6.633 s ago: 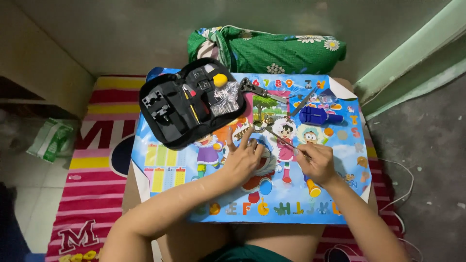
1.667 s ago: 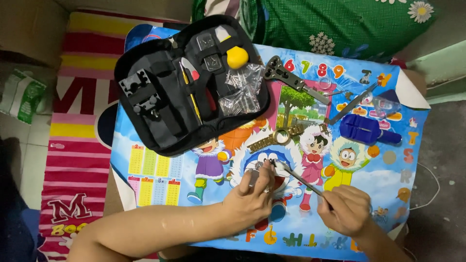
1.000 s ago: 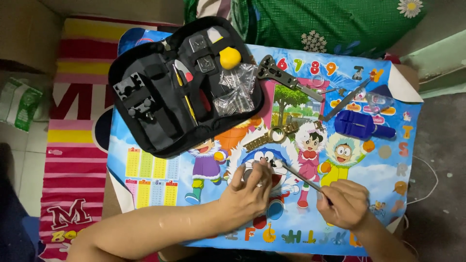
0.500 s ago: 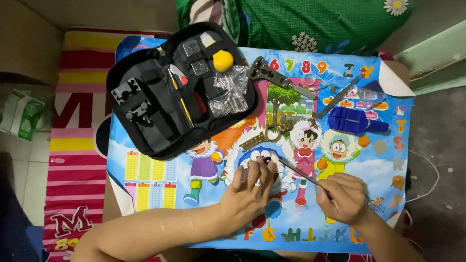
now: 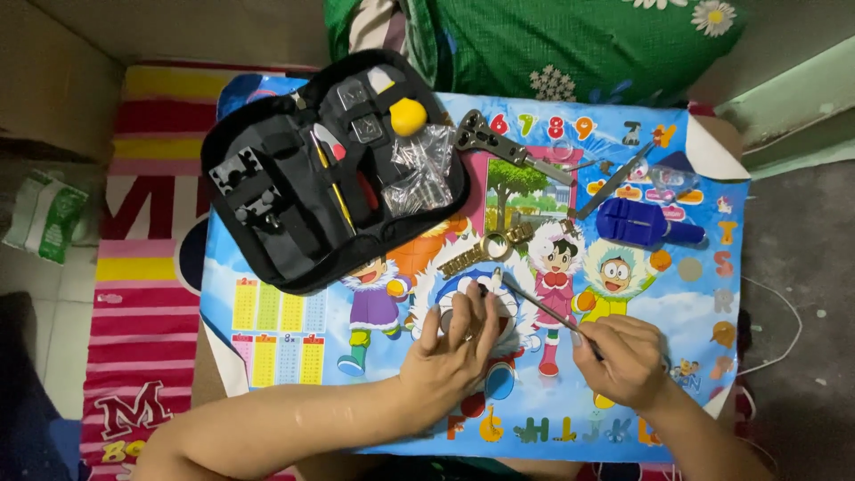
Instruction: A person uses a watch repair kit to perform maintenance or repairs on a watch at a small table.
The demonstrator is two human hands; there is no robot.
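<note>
Holding: the left hand (image 5: 450,352) lies on the mat (image 5: 294,330), fingers together and curled over a small round piece (image 5: 448,318), only its edge showing between them.
Right hand (image 5: 623,356): fingers pinched around the rear end of a thin metal tool (image 5: 539,305).
Tool: it slants up and left from the right hand, its tip just at the left fingertips (image 5: 481,298).
Round piece: near the mat's middle, below the case, mostly hidden by the left hand; what it is cannot be told.
Case (image 5: 329,169): a black zip case lying open and tilted on the mat's upper left corner.
Case, left half: black tools (image 5: 254,187) strapped into loops.
Case, middle: slim drivers (image 5: 334,174) with red and yellow handles, side by side.
Case, right half: a yellow ball (image 5: 408,117) at the top, clear bags (image 5: 420,169) of small parts below it, and small square pieces beside the ball.
Band (image 5: 481,252): a gold-coloured linked band with a ring, just above the left fingertips, apart from them.
Wrench (image 5: 503,149): a grey forked tool lying right of the case, near the mat's top edge.
Blue tool (image 5: 646,223): a blue plastic block on the right of the mat, well apart from both hands.
Mat: a bright cartoon sheet with letters and numbers, spread over a striped rug (image 5: 134,294).
Cloth (image 5: 552,44): green flowered fabric beyond the mat's far edge.
</note>
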